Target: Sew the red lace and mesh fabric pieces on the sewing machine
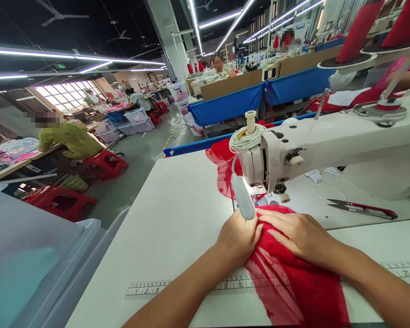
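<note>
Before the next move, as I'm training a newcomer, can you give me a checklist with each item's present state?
1. Left hand touching the red fabric: ok.
2. Right hand flat on the fabric: ok.
3. Fabric lying smooth: not ok, folds run toward the near edge.
4. Snips apart from the fabric: ok.
5. Needle clear of fingertips: cannot tell, too small.

Rested the right hand flat on the cloth and had the left hand at the left edge of it, near the machine. Saw a lamp partly before the left hand, snips lying at right, a ruler partly beneath the cloth and, farther left, red stools.
</note>
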`<move>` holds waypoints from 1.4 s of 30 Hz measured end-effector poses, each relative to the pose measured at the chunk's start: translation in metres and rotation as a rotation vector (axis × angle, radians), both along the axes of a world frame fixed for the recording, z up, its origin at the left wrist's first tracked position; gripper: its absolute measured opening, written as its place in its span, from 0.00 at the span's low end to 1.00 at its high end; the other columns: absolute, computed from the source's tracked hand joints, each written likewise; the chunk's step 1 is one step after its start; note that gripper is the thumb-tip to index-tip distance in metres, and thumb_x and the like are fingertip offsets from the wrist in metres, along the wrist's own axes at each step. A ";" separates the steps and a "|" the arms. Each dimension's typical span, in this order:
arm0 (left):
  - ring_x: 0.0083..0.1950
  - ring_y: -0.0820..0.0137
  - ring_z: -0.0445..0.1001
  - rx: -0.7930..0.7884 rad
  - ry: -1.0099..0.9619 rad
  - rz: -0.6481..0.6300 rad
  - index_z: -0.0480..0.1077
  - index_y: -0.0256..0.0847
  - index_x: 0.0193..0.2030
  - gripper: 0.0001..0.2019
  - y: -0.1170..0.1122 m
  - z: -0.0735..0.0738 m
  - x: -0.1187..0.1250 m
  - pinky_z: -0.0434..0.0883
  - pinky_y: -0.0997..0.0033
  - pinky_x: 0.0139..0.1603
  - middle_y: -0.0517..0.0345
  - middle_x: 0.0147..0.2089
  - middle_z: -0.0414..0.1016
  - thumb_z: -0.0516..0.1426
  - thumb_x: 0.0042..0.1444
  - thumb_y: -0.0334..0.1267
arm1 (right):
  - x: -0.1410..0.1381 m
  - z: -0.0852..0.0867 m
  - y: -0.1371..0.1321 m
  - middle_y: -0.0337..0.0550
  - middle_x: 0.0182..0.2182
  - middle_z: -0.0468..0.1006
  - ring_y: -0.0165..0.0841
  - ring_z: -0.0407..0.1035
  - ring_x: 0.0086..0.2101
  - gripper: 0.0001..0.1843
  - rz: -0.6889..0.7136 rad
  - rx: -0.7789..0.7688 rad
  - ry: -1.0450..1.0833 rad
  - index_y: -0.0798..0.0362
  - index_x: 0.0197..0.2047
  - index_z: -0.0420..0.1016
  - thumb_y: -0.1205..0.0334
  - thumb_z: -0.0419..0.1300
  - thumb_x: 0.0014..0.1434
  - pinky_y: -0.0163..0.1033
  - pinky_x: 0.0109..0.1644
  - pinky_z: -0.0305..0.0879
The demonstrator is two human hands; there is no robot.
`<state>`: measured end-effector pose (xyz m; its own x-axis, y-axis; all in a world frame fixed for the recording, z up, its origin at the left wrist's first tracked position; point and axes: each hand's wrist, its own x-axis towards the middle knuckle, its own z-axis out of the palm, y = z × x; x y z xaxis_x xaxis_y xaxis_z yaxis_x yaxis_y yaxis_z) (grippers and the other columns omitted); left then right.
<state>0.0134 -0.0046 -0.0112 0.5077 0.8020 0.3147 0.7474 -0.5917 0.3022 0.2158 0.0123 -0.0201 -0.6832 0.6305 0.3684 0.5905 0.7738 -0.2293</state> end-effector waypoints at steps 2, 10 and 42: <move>0.33 0.66 0.69 0.042 0.037 0.012 0.62 0.42 0.33 0.06 0.003 -0.003 -0.004 0.72 0.67 0.33 0.56 0.34 0.69 0.50 0.63 0.31 | -0.001 0.001 0.000 0.49 0.53 0.78 0.39 0.76 0.49 0.20 0.003 0.039 0.027 0.55 0.55 0.74 0.68 0.50 0.64 0.45 0.47 0.78; 0.47 0.61 0.75 0.118 0.182 0.009 0.65 0.37 0.56 0.20 -0.002 -0.014 -0.012 0.76 0.62 0.42 0.45 0.50 0.74 0.42 0.62 0.21 | -0.002 -0.001 -0.003 0.47 0.48 0.81 0.36 0.78 0.42 0.19 -0.036 0.208 0.062 0.56 0.50 0.76 0.71 0.47 0.63 0.39 0.39 0.78; 0.41 0.61 0.76 0.134 0.258 0.027 0.66 0.36 0.57 0.22 0.003 -0.018 -0.014 0.71 0.65 0.29 0.43 0.48 0.76 0.43 0.61 0.21 | -0.005 -0.001 0.000 0.43 0.49 0.81 0.35 0.78 0.43 0.22 -0.211 0.109 -0.003 0.53 0.53 0.74 0.71 0.46 0.61 0.39 0.39 0.76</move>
<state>-0.0008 -0.0020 -0.0291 0.5634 0.7767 0.2817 0.8057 -0.5920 0.0209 0.2112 0.0122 -0.0214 -0.5416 0.7162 0.4402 0.7425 0.6530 -0.1490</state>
